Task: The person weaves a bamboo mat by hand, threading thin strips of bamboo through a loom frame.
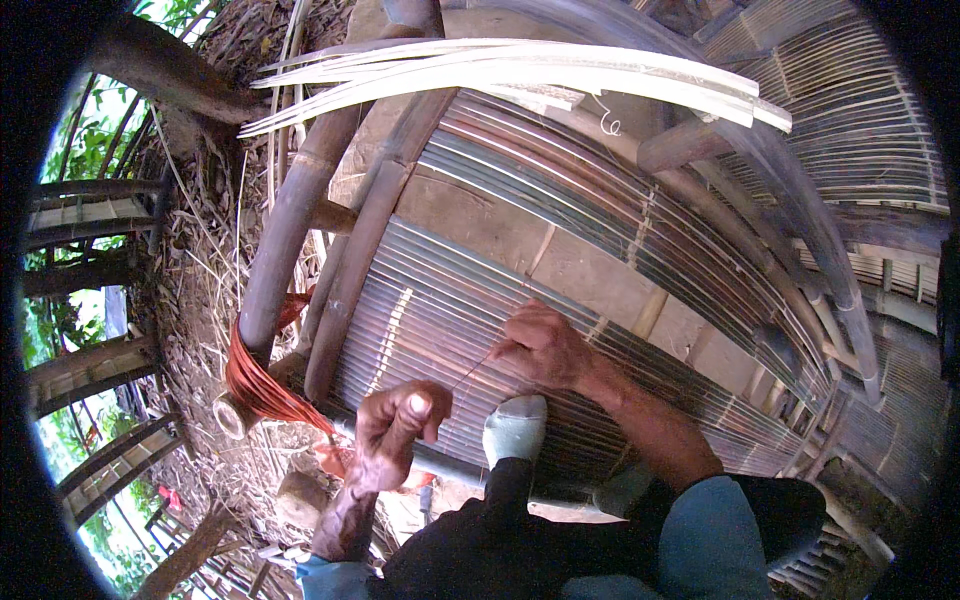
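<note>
A thin reddish strand (469, 376) runs between my two hands, above a bamboo-slat surface (440, 270). The fingers of my left hand (397, 425) are closed on its lower end, thumb on top. Farther off and to the right, my right hand (543, 345) pinches the other end with its fingers curled in. A hank of orange-red cord (262, 378) hangs round a bamboo pole (300, 200) to the left of my left hand. One foot in a pale sock (515, 430) rests on the slats between my forearms.
Long pale split-bamboo strips (520, 65) lie across the frame at the far side. A thick bamboo rail (375, 230) borders the slats on the left. Dry leaves and debris cover the ground (195, 290) at left. More slatted bamboo (850, 100) stands at far right.
</note>
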The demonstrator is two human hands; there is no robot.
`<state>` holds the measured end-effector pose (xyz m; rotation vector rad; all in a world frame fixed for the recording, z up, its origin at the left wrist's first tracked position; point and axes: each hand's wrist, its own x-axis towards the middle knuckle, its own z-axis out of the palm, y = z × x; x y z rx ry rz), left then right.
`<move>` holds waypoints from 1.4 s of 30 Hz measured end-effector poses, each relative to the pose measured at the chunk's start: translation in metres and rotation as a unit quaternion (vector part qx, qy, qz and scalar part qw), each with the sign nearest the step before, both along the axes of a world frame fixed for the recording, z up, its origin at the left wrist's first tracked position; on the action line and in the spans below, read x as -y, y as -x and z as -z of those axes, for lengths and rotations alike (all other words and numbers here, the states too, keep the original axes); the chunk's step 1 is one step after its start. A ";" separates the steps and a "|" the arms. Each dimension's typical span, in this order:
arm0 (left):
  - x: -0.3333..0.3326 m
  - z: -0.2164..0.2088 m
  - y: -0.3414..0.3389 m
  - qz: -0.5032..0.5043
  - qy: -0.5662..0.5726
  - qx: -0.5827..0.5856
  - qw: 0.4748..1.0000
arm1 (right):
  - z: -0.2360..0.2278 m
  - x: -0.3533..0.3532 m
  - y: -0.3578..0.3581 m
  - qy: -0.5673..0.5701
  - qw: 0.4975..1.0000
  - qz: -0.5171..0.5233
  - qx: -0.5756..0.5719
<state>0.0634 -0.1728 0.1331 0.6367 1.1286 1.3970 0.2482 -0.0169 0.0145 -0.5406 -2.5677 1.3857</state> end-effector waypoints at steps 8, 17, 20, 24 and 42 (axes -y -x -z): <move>0.033 0.010 0.022 -0.112 0.047 -0.031 0.992 | -0.022 0.010 0.028 -0.037 0.991 0.057 -0.117; 0.018 0.006 0.027 -0.099 0.128 -0.192 0.968 | 0.012 -0.082 -0.118 -0.314 0.895 0.280 0.146; 0.016 0.008 0.031 -0.139 0.181 -0.241 0.943 | 0.040 -0.082 -0.140 -0.328 0.898 0.264 0.128; 0.003 0.003 0.037 -0.110 0.179 -0.313 0.926 | 0.049 -0.086 -0.147 -0.350 0.891 0.277 0.085; -0.037 0.008 0.050 -0.077 0.158 -0.540 0.823 | 0.061 -0.043 -0.169 -0.035 0.944 0.325 0.042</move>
